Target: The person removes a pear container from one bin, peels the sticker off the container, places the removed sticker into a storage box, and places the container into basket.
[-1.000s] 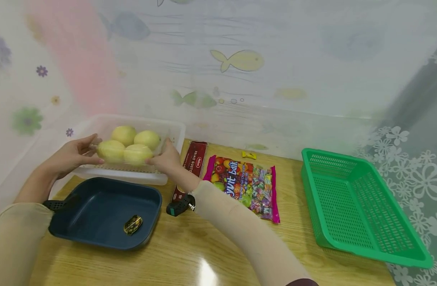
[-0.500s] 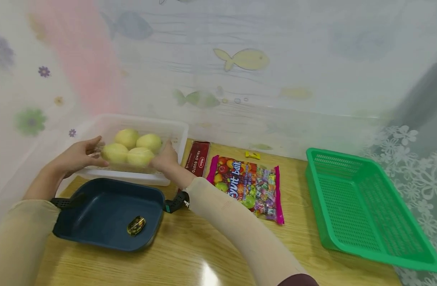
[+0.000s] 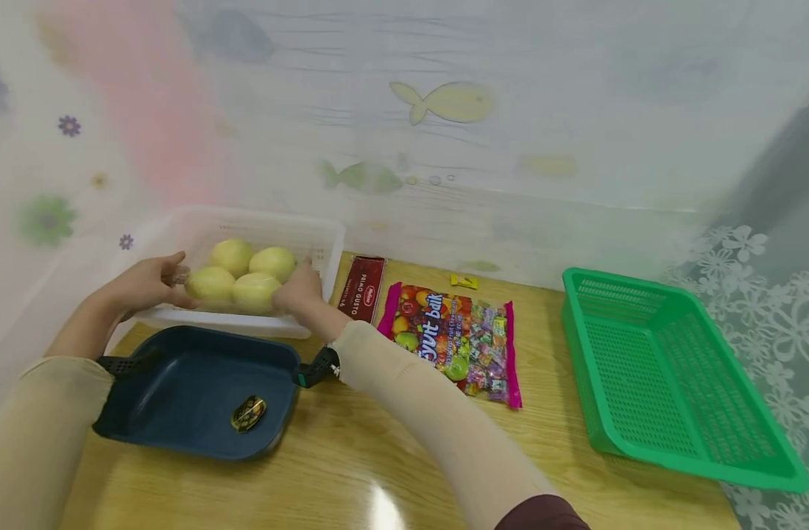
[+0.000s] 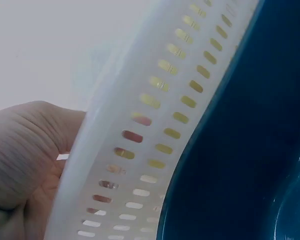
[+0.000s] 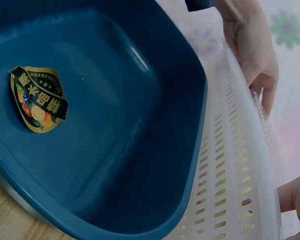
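A clear pack of several yellow fruits (image 3: pixel 232 272) sits within the white slotted basket (image 3: pixel 245 324) at the back left. My left hand (image 3: pixel 146 285) grips the pack's left end, thumb and fingers curled about it. At the opposite end, my right hand (image 3: pixel 302 291) holds the pack, its fingertips partly hidden. Through the basket's slots, the left wrist view shows yellow fruit and parts of fingers. Whether the pack rests on the basket floor cannot be seen.
A dark blue tub (image 3: pixel 179 397) with a black-and-gold label (image 3: pixel 248 414) inside stands before the white basket. Right of it lie a red spaghetti packet (image 3: pixel 362 287), a fruit candy bag (image 3: pixel 453 342) and a small yellow candy (image 3: pixel 464 281). A green basket (image 3: pixel 599 412) stands at right.
The pack has sunk slightly into the white basket, both hands staying at its ends. My right hand has shifted a little left. Small overall shifts come from the head view moving.
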{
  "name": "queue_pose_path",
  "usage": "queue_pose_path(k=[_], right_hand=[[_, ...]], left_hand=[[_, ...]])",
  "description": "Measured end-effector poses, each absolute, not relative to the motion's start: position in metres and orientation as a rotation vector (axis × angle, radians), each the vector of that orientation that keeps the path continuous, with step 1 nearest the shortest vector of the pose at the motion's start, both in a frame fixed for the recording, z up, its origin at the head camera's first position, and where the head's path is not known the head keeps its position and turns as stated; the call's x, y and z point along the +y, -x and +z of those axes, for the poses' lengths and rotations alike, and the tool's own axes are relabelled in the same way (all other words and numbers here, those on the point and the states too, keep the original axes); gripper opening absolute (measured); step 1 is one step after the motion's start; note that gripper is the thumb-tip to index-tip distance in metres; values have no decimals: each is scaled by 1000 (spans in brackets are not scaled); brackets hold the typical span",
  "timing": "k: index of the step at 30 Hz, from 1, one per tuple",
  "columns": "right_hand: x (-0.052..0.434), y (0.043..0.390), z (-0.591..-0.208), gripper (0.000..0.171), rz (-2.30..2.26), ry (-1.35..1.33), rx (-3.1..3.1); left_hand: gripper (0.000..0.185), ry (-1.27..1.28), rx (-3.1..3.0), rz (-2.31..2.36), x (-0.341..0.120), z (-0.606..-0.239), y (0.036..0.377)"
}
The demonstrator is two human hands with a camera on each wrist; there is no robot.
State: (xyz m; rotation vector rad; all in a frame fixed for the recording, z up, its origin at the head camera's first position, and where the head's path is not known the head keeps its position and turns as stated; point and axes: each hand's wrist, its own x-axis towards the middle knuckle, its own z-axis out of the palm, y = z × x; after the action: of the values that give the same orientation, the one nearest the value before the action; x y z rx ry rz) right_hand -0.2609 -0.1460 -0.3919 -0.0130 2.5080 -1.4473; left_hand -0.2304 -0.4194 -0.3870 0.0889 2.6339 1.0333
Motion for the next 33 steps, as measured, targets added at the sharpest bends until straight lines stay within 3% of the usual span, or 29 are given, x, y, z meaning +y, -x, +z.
queue_pose_path(k=[13, 21, 28, 33], right_hand=[[-145, 252, -386, 113, -1175, 111, 2664], [-135, 250, -385, 105, -1102, 280, 2727], [-126, 246, -382, 74, -1087, 404, 2709], [-119, 244, -381, 64, -1167, 503, 2677]], left_hand=[[126, -71, 2668, 943, -415, -388, 233], [119, -55, 2694, 901, -409, -379, 226], [113, -55, 2739, 835, -411, -376, 221], [110, -53, 2741, 852, -408, -373, 215]])
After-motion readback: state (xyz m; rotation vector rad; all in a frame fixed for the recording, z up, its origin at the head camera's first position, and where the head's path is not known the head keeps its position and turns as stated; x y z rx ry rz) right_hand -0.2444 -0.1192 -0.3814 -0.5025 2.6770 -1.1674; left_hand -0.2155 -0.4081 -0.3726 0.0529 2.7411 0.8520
